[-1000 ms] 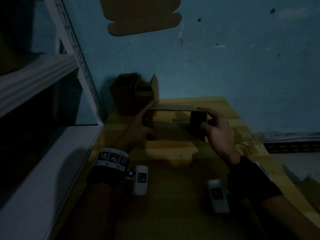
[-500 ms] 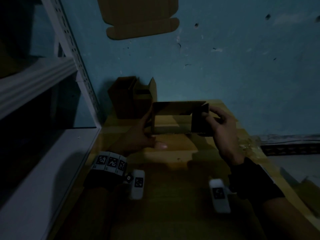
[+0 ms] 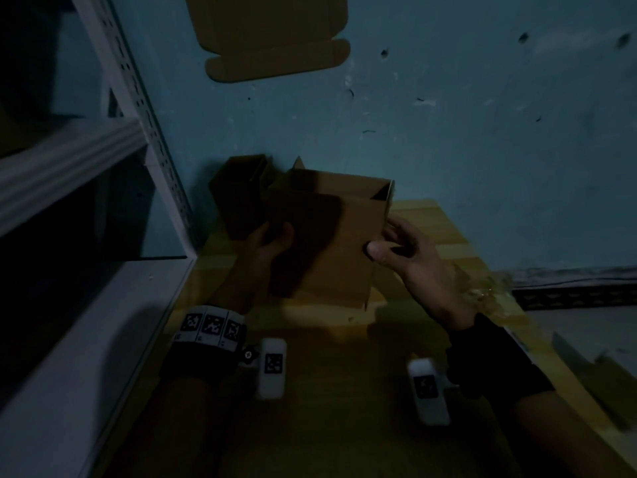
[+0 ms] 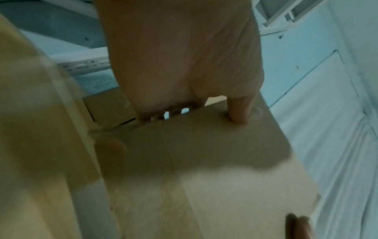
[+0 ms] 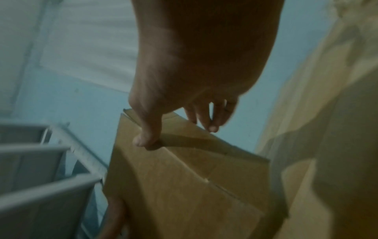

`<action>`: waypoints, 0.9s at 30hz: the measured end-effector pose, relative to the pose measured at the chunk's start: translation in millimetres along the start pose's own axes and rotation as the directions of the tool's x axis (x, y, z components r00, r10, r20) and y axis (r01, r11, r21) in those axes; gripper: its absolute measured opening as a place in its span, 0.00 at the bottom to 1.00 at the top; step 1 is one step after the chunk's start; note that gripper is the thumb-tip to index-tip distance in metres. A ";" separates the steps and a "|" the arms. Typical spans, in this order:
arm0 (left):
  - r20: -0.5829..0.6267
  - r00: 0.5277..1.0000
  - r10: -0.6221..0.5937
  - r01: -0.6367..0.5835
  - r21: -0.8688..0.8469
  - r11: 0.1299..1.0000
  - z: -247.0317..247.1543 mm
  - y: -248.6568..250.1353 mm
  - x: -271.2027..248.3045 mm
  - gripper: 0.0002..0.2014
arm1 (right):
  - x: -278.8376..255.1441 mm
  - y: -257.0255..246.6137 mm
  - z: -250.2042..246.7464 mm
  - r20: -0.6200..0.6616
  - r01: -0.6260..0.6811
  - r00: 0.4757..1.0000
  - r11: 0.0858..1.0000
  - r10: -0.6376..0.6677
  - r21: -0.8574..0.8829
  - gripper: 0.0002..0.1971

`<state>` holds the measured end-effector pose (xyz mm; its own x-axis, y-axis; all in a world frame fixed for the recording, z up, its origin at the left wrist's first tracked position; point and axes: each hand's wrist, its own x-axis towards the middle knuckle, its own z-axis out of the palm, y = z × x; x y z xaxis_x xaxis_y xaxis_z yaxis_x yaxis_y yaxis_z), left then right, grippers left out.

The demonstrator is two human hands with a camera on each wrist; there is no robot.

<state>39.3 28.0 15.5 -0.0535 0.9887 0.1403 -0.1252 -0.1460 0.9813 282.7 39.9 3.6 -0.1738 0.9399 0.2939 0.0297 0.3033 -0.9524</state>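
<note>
A brown cardboard box (image 3: pixel 331 243) is held upright over the wooden table (image 3: pixel 344 408), its broad face toward me and its open top facing the wall. My left hand (image 3: pixel 275 236) grips its left edge, the thumb (image 4: pixel 238 110) pressed on the near face (image 4: pixel 204 153) and the fingers wrapped behind. On the right edge, my right hand (image 3: pixel 386 243) pinches the box. In the right wrist view its thumb (image 5: pixel 145 139) lies on the front panel (image 5: pixel 184 186) and its fingers (image 5: pixel 206 119) reach over the side panel.
A second, darker cardboard box (image 3: pixel 238 198) stands at the table's back left against the blue wall. A flat cardboard blank (image 3: pixel 272 32) hangs on the wall above. A white metal rack (image 3: pixel 69 305) borders the left. Crumpled plastic (image 3: pixel 482 291) lies at the table's right edge.
The box was held low and nearly flat between my hands. It has been lifted and turned upright, its broad face now toward me, with both hands regripping its side edges.
</note>
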 end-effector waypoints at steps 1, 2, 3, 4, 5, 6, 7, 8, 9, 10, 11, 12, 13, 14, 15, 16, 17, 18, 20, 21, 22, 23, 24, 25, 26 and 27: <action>0.009 1.000 -0.019 0.019 0.000 1.000 0.7 -0.7 -0.3 0.27 | 1.0 0.9 0.8 0.017 -0.005 1.000 1.000 0.005 0.009 0.36; 0.022 0.999 -0.030 0.029 0.031 0.999 0.7 -1.5 -0.1 0.28 | 1.3 0.7 1.4 0.022 -0.020 1.000 0.999 0.019 0.042 0.34; 0.035 0.999 -0.032 0.029 0.077 0.997 0.9 -1.3 -0.5 0.31 | 1.0 -0.1 1.1 0.022 -0.032 0.999 0.997 0.031 0.076 0.32; 0.049 0.999 -0.024 0.018 0.136 0.991 0.0 -1.9 -0.5 0.34 | 0.5 -1.4 0.1 0.018 -0.035 0.999 0.995 0.033 0.099 0.30; 0.058 0.998 -0.012 0.001 0.187 0.982 -0.8 -1.9 -1.1 0.35 | 0.4 -1.8 -1.3 0.011 -0.034 0.999 0.993 0.033 0.110 0.28; 0.055 0.998 -0.009 -0.003 0.220 0.976 -1.0 -2.0 -1.3 0.33 | 0.4 -2.4 -2.2 0.001 -0.028 1.000 0.993 0.028 0.117 0.27; 0.052 0.999 -0.008 -0.005 0.230 0.973 -0.2 -1.1 -2.1 0.30 | 0.4 -3.5 -2.0 -0.018 -0.023 1.000 0.993 0.025 0.117 0.27; 0.055 0.998 -0.007 -0.005 0.220 0.976 0.6 -1.5 -2.3 0.27 | 0.9 -3.6 -1.9 -0.040 -0.022 0.999 0.993 0.027 0.118 0.26; 0.061 0.998 -0.008 -0.004 0.202 0.979 2.2 -1.4 -2.5 0.23 | 1.8 -2.6 -2.0 -0.059 -0.023 0.998 0.993 0.030 0.117 0.27; 0.069 0.998 -0.012 -0.002 0.192 0.981 3.4 -1.4 -2.9 0.21 | 2.4 -1.8 -2.1 -0.074 -0.028 0.997 0.993 0.037 0.117 0.28; 0.073 0.997 -0.018 0.004 0.189 0.982 4.4 -0.4 -3.7 0.20 | 2.9 -1.3 -2.3 -0.087 -0.035 0.995 0.992 0.046 0.122 0.30; 0.079 0.996 -0.029 0.014 0.191 0.981 5.3 0.3 -4.5 0.21 | 2.8 -2.3 -2.3 -0.097 -0.040 0.994 0.991 0.053 0.130 0.31; 0.082 0.996 -0.041 0.024 0.194 0.981 5.2 0.1 -4.6 0.24 | 2.8 -2.9 -2.7 -0.105 -0.043 0.993 0.989 0.058 0.139 0.31; 0.088 0.995 -0.052 0.034 0.195 0.980 5.4 -0.1 -4.9 0.27 | 2.7 -3.7 -3.1 -0.115 -0.047 0.991 0.989 0.063 0.140 0.32; 0.096 0.994 -0.059 0.040 0.192 0.981 5.5 0.1 -5.4 0.27 | 2.8 -3.9 -3.7 -0.125 -0.051 0.990 0.990 0.068 0.134 0.32; 0.108 0.992 -0.063 0.042 0.187 0.981 5.9 0.4 -6.2 0.25 | 3.0 -3.4 -4.4 -0.137 -0.053 0.988 0.991 0.070 0.122 0.33; 0.123 0.991 -0.062 0.039 0.184 0.982 6.6 0.5 -6.8 0.22 | 2.8 -3.0 -4.8 -0.148 -0.052 0.987 0.993 0.068 0.107 0.34; 0.133 0.989 -0.062 0.037 0.180 0.983 7.2 0.2 -7.3 0.20 | 2.6 -2.2 -5.2 -0.160 -0.055 0.985 0.995 0.068 0.086 0.36; 0.132 0.988 -0.078 0.055 0.175 0.983 8.4 1.5 -8.5 0.20 | 2.8 -1.5 -4.9 -0.196 -0.069 0.978 0.997 0.074 0.031 0.41; 0.128 0.988 -0.087 0.064 0.173 0.983 8.1 1.0 -8.9 0.22 | 3.2 -1.1 -4.4 -0.218 -0.069 0.973 0.998 0.069 0.007 0.42; 0.132 0.987 -0.093 0.071 0.165 0.984 9.0 0.8 -9.9 0.23 | 3.8 -0.4 -3.6 -0.240 -0.064 0.969 0.998 0.061 -0.006 0.43; 0.130 0.987 -0.098 0.078 0.152 0.985 10.5 0.4 -11.2 0.24 | 4.6 0.9 -2.9 -0.261 -0.053 0.964 0.999 0.049 -0.008 0.43; 0.127 0.987 -0.102 0.085 0.136 0.987 12.2 -0.3 -12.6 0.24 | 5.5 2.4 -2.3 -0.286 -0.045 0.957 0.999 0.041 -0.007 0.43; 0.126 0.986 -0.109 0.094 0.120 0.988 14.3 -0.6 -14.0 0.25 | 6.3 3.0 -1.9 -0.309 -0.038 0.950 0.999 0.036 0.000 0.44; 0.124 0.986 -0.114 0.102 0.100 0.990 15.3 -1.7 -14.7 0.26 | 6.9 3.6 -1.6 -0.324 -0.034 0.945 0.999 0.037 0.014 0.45; 0.121 0.986 -0.115 0.106 0.078 0.991 15.3 -3.0 -14.8 0.25 | 7.6 4.4 -1.7 -0.326 -0.030 0.944 0.999 0.041 0.039 0.45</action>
<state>55.7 14.3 12.5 0.0819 0.9958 0.0413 -0.0528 -0.0370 0.9979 283.2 48.6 1.8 0.1580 0.9514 0.2644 -0.0032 0.2682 -0.9634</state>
